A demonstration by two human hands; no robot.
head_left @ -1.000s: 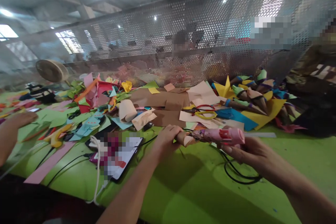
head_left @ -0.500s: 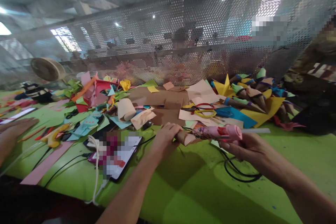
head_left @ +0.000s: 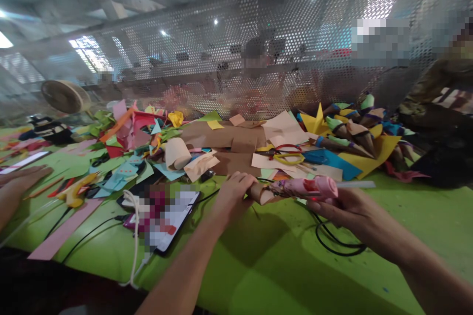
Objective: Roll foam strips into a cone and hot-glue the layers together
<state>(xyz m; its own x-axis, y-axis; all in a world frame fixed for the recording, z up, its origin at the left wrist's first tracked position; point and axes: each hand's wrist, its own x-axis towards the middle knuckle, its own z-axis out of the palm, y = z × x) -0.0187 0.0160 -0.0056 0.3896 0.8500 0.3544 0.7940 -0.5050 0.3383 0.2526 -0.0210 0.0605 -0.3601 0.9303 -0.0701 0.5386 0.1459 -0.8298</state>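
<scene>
Since the frame one second earlier, the pink glue gun (head_left: 310,187) has shifted slightly left, and a co-worker's hand (head_left: 22,179) at the left edge has drawn back, exposing more of a white-screened phone (head_left: 24,162).

Brown paper roll (head_left: 260,193): centre of the frame, held by the left hand (head_left: 236,189), fingers closed over its far end. Its open end faces the gun; the interior cannot be made out. Contact between nozzle and roll cannot be confirmed.

The right hand (head_left: 351,211) grips the gun, concealing its handle. A translucent glue stick (head_left: 356,184) projects rearward. Below, a black cable (head_left: 340,251) forms a loop.

Surroundings: scissors (head_left: 288,157) lie above the gun. Upper right, piled paper cones (head_left: 351,133) hold pale green paper in some wide ends. Lower left of centre, a tablet (head_left: 175,221) is partly pixelated. Figures behind the perforated screen (head_left: 221,59) are blurred.
</scene>
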